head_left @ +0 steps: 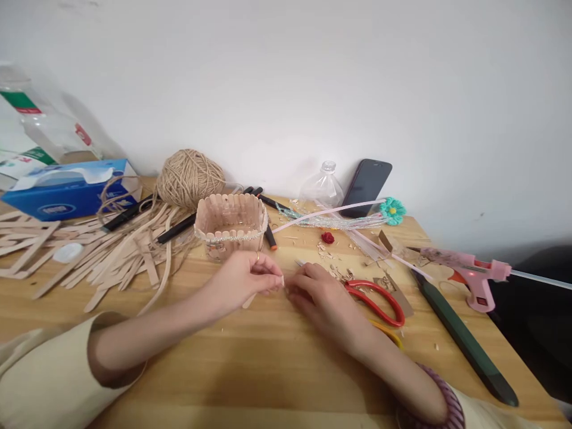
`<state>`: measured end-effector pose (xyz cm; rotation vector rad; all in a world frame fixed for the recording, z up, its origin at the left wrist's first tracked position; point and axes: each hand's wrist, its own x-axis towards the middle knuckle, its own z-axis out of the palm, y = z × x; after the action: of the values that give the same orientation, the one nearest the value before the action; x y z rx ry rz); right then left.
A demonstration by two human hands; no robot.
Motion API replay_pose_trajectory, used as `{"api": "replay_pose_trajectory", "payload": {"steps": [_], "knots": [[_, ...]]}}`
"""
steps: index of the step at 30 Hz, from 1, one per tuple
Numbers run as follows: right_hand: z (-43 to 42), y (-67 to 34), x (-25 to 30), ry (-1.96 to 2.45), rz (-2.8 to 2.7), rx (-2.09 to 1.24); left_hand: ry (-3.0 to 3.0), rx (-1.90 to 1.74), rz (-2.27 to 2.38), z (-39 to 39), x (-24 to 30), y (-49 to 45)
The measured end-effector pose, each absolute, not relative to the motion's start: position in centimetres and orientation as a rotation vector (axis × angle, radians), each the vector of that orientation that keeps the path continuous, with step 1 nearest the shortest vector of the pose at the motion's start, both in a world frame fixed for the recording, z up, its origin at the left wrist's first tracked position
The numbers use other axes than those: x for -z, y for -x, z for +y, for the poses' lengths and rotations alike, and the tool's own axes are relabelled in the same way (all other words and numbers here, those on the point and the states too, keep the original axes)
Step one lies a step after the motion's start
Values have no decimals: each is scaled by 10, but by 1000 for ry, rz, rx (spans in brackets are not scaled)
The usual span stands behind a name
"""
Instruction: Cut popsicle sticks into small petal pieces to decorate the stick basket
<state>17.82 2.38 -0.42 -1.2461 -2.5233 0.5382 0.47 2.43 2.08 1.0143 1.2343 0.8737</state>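
Note:
My left hand is closed in a pinch, with a tiny pale piece at its fingertips, too small to name. Below that palm shows the rounded end of a craft stick. My right hand has its fingers curled close to the left fingertips; what they hold, if anything, is hidden. Red-handled scissors lie partly beneath it, and a thin metal tip shows past its knuckles. Just behind my left hand stands a small basket of craft sticks with a beaded trim along its front rim.
Loose craft sticks, a twine ball and a blue tissue box fill the left. Rightward are a pink glue gun, a dark green cutter, a red rose, a teal flower and a leaning phone.

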Motion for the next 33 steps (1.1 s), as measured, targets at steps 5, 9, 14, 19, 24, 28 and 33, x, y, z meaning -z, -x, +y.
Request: {"api": "replay_pose_trajectory", "payload": {"steps": [5,9,14,19,24,28,33], "knots": [[24,-180,5,1273,-2458,-568,-926,-844,1227,27,-15,-5],[25,-184,-1,1271,-2117,-991,-900,-799,1233,26,-12,-4],[26,-187,-8,1313,-1618,-1437,-839,-808,1241,24,-12,-5],[28,-185,-9,1301,-1567,-1473,-841,-820,1232,23,-12,-5],[26,-182,-9,1250,-1700,-1335,-874,-779,1228,23,-14,-5],[21,-178,-9,1215,-1662,-1303,-867,-776,1240,21,-15,-6],[19,-174,-8,1203,-1553,-1369,-896,-775,1257,20,-14,-8]]}}
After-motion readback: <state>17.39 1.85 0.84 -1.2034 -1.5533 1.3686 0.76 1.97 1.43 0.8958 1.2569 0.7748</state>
